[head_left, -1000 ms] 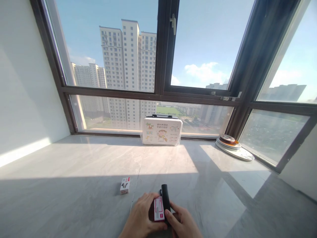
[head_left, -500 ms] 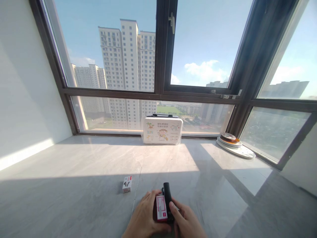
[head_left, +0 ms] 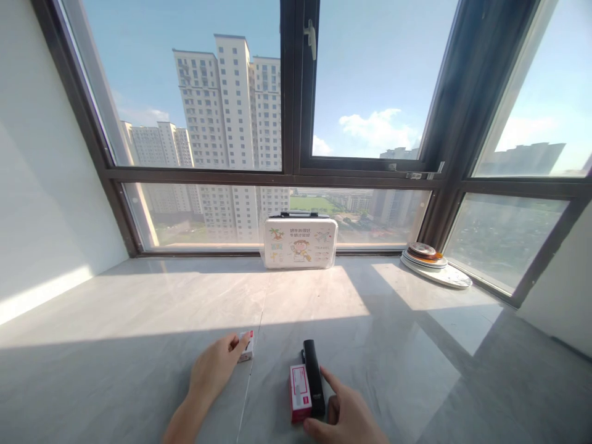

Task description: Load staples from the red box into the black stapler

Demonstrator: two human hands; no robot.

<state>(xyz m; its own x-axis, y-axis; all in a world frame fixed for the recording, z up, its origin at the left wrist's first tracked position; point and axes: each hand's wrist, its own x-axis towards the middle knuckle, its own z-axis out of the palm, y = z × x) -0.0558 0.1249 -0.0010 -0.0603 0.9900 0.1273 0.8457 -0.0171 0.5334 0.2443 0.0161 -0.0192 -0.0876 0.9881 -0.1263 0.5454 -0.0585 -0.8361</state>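
Covering the small box's [head_left: 250, 353] edge, left hand [head_left: 218, 357] has open surface [head_left: 272, 376] around.

The stapler [head_left: 314, 377] is black, the larger box [head_left: 300, 387] white and magenta.

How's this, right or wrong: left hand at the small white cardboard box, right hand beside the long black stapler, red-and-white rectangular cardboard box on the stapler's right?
Wrong on one point: the head view shows the red-and-white rectangular cardboard box on the left of the long black stapler, not its right. The rest stands.
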